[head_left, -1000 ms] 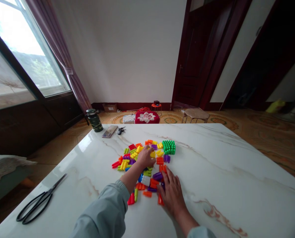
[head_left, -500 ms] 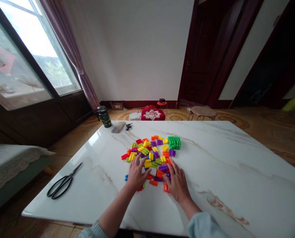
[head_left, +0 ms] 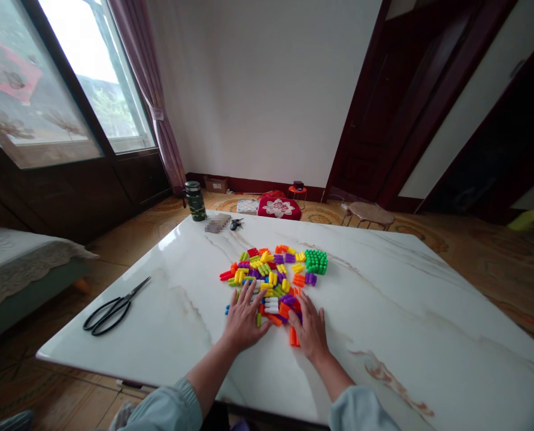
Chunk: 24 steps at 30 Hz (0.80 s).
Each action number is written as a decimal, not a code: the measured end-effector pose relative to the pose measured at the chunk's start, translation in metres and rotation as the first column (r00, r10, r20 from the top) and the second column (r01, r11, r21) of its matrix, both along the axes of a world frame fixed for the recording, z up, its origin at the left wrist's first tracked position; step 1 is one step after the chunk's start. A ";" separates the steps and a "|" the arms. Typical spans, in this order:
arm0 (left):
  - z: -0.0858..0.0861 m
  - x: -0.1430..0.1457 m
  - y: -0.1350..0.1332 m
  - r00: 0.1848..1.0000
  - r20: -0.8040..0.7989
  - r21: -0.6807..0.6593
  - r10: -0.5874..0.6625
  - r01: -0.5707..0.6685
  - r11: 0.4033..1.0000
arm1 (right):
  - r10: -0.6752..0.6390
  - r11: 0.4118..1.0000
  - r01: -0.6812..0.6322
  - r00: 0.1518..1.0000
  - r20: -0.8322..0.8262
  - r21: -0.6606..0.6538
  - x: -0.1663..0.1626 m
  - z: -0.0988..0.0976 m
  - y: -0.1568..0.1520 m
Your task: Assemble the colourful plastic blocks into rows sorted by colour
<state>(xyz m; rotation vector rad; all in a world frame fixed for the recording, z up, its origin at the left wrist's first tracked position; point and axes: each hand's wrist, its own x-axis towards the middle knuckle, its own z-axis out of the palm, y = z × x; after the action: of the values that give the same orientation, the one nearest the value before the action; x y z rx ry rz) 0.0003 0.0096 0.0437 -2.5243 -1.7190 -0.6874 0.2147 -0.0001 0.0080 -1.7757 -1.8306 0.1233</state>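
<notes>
Plastic interlocking blocks (head_left: pixel 264 269) in a loose, many-coloured heap on the marble-patterned desk (head_left: pixel 375 281), with both hands at its near edge. The heap lies mainly forward of the fingers, and its nearest pieces fill the gap between the two palms. The left hand (head_left: pixel 244 317), palm down, covers the near left margin with fingers well spread; the right hand (head_left: pixel 311 326) rests at the near right margin, fingers loosely parted and slightly bent. Neither visibly grips a block; contact beneath the fingertips cannot be told. Between the hands, a white block (head_left: pixel 271 306) lies with its long axis roughly crosswise, nearer the left thumb. An orange block (head_left: pixel 294 337), its long axis pointing roughly away from the person, lies just beside the right hand, clearly the nearer one.
</notes>
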 end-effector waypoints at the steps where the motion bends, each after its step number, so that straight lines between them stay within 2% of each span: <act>1: 0.000 0.000 0.000 1.000 0.004 0.002 0.001 -0.001 1.000 | 0.002 0.999 0.002 0.998 -0.069 0.053 0.001 0.000 0.007; 3: -0.002 -0.001 0.000 1.000 0.009 0.004 0.006 -0.006 1.000 | -0.030 0.982 0.063 0.983 -0.181 0.180 0.007 0.001 0.026; 5: -0.003 -0.001 0.000 1.000 0.009 0.010 0.009 -0.009 1.000 | -0.114 0.953 0.170 0.968 -0.225 0.251 0.015 0.002 0.048; 9: -0.004 -0.001 0.001 1.000 0.008 0.020 0.010 -0.010 1.000 | -0.257 0.951 0.277 0.955 -0.146 0.135 0.026 0.005 0.076; 12: -0.004 -0.001 0.002 1.000 0.014 0.020 0.003 -0.003 1.000 | -0.210 0.973 0.218 0.973 -0.095 0.077 0.023 0.007 0.076; 17: -0.007 -0.002 0.002 1.000 0.015 0.028 -0.003 0.003 1.000 | -0.048 0.990 0.046 0.999 0.014 0.134 0.015 0.027 0.076; 20: -0.008 -0.002 0.002 1.000 0.016 0.033 0.001 -0.001 0.999 | 0.021 0.991 -0.034 0.995 0.100 0.129 0.013 0.050 0.099; 24: -0.009 -0.002 0.002 1.000 0.020 0.039 -0.009 0.009 0.999 | 0.093 0.995 -0.080 0.956 0.279 -0.058 0.005 0.077 0.143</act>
<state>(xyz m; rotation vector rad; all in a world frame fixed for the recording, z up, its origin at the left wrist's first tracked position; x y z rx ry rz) -0.0017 0.0119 0.0349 -2.5093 -1.6840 -0.7421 0.2199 0.1431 0.0852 -1.8202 -2.1220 -0.0578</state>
